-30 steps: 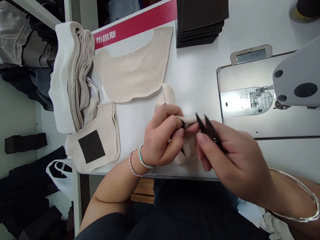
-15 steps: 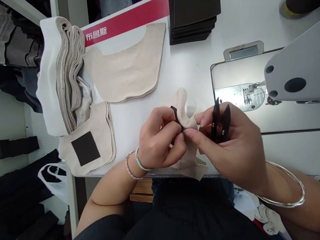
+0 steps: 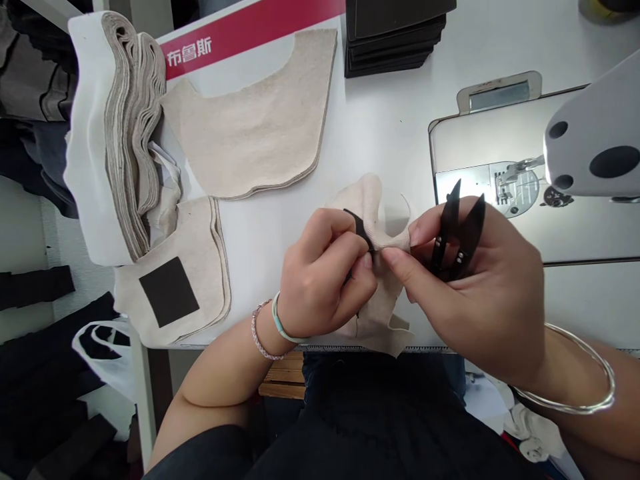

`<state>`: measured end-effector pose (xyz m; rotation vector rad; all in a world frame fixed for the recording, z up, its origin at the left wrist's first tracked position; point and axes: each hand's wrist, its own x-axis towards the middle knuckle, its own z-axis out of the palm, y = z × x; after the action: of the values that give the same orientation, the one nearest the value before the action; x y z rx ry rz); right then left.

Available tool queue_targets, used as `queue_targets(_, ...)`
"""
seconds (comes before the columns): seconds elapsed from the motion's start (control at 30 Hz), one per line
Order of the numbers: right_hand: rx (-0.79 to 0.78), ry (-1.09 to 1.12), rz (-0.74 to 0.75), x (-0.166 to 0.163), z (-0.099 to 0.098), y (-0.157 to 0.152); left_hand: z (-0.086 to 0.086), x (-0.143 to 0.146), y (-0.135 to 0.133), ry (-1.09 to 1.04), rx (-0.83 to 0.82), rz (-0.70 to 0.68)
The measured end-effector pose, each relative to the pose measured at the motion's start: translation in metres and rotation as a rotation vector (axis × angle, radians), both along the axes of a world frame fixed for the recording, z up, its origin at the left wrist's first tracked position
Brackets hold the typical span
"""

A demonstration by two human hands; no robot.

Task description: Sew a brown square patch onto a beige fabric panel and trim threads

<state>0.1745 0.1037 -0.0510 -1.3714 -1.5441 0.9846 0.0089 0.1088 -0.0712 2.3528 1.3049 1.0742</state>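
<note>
White table (image 3: 270,227): left of sewing machine (image 3: 575,143), left hand (image 3: 325,280) and right hand (image 3: 475,293) pinch seemingly part-worked cloth (image 3: 383,300), right also clasping snips (image 3: 449,223). Farther left, panels (image 3: 255,133) lie untouched.

our left hand (image 3: 325,277) grips beige cloth (image 3: 384,303) and a black piece (image 3: 358,225); our right hand (image 3: 483,307) pinches the cloth too, also holding black snips (image 3: 473,230).

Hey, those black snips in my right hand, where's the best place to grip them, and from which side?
I'd grip the snips by the handle part below the rivets, coming from your body's side. The pointed blades stand spread and aim away from you, so fingers would likely stay behind the tips. Your right hand partly hides the handle end.
</note>
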Motion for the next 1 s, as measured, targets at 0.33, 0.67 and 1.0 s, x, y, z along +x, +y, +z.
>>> queue_targets(0.33,-0.068,-0.056,0.142,0.012,0.017,-0.004,0.002,-0.001,0.0,-0.18,-0.197,-0.096)
queue_targets(0.67,-0.327,-0.01,0.441,0.006,0.018,-0.008,0.0,-0.004,0.002,-0.204,-0.159,-0.076)
queue_targets(1.0,-0.444,0.056,0.427,0.005,0.018,-0.004,0.002,-0.004,0.001,-0.185,-0.18,-0.019)
